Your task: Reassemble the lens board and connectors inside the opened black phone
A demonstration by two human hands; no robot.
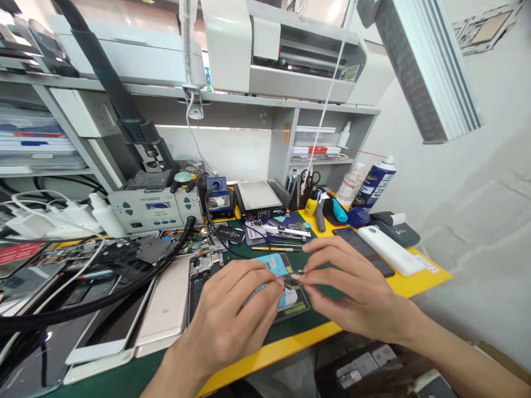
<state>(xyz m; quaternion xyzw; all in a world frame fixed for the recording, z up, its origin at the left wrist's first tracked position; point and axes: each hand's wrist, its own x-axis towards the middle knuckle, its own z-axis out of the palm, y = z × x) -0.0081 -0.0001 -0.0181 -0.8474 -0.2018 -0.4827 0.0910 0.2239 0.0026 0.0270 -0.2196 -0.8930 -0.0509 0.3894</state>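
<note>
My left hand (pixel 230 309) and my right hand (pixel 352 287) meet over the front of the bench. Between their fingertips is a small dark circuit board (pixel 293 281), pinched at its left end by the left thumb and fingers. The right thumb and index finger grip its other end, while the remaining right fingers are loosely curled. Beneath the board lies a light-blue and white packet (pixel 271 263), partly covered by my left hand. It rests on a dark perforated plate (pixel 305 305). An opened phone body (pixel 203 268) lies just left of my left hand.
Phones, including a gold one (pixel 166 301), crowd the left side under a thick black hose (pixel 124 296). Behind stand a rework station (pixel 155 207) and a flat heating plate (pixel 259 196). Tweezers and screwdrivers (pixel 274 249) lie mid-bench. A white power bank (pixel 390 251) and spray can (pixel 375 182) sit right.
</note>
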